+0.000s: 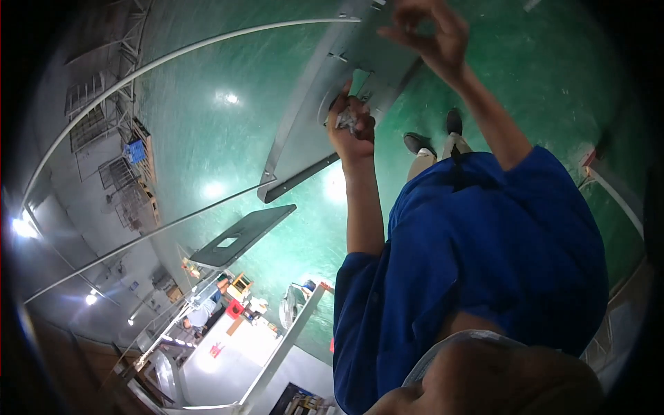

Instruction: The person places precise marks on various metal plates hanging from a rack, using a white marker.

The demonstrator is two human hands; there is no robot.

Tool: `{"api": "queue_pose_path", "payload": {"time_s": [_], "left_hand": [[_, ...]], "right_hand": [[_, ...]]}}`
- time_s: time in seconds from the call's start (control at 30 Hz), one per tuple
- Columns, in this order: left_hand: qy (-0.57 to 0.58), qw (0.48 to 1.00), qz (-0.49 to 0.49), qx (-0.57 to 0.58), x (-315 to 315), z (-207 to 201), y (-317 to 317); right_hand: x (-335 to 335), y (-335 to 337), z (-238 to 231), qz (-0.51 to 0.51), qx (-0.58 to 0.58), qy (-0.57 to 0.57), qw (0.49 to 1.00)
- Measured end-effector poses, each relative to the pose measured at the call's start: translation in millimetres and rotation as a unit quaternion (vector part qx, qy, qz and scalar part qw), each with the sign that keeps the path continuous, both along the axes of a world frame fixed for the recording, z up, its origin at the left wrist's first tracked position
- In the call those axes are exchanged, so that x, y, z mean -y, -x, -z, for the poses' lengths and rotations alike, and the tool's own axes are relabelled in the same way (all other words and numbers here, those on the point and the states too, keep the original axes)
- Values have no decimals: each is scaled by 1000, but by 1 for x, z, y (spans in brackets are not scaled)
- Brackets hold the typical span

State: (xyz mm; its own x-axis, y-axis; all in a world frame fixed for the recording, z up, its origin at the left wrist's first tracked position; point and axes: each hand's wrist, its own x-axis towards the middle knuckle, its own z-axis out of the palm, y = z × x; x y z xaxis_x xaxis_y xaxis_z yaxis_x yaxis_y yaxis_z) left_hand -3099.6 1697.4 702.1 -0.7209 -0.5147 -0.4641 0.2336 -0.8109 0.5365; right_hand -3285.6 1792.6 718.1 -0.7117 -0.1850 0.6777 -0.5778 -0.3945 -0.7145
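A long grey sheet-metal panel (pixel 304 128) with cutouts hangs at a slant in front of me. My left hand (pixel 354 128) is at its face, beside a cutout, fingers curled round a crumpled whitish-silver bundle (pixel 345 122); its exact kind is unclear. Whether that hand touches the panel cannot be made out. Near the top edge of the view, my right hand (pixel 439 41) is raised at the panel's right side. Its fingers are bent, with a gap between them and the thumb, and nothing shows in them.
A smaller dark panel (pixel 242 237) with a square opening hangs to the left. Thin pale rails (pixel 159 228) cross that side. Farther off are wire racks (pixel 123 183), a white table (pixel 242 342), a fan (pixel 288 308) and another person (pixel 200 315). The floor (pixel 539 90) is green.
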Motion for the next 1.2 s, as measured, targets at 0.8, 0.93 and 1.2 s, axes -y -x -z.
{"api": "queue_pose_path", "payload": {"time_s": [0.8,0.93,1.2], "left_hand": [[26,998,-62,-9,-17,-1,17],[57,997,-51,-21,-21,-4,24],[71,996,-44,-24,-17,-3,18]], "right_hand": [[-15,0,11,-118,163,-94,975],[0,23,9,-15,-18,60,998],[-6,19,-2,-2,15,-51,999]]}}
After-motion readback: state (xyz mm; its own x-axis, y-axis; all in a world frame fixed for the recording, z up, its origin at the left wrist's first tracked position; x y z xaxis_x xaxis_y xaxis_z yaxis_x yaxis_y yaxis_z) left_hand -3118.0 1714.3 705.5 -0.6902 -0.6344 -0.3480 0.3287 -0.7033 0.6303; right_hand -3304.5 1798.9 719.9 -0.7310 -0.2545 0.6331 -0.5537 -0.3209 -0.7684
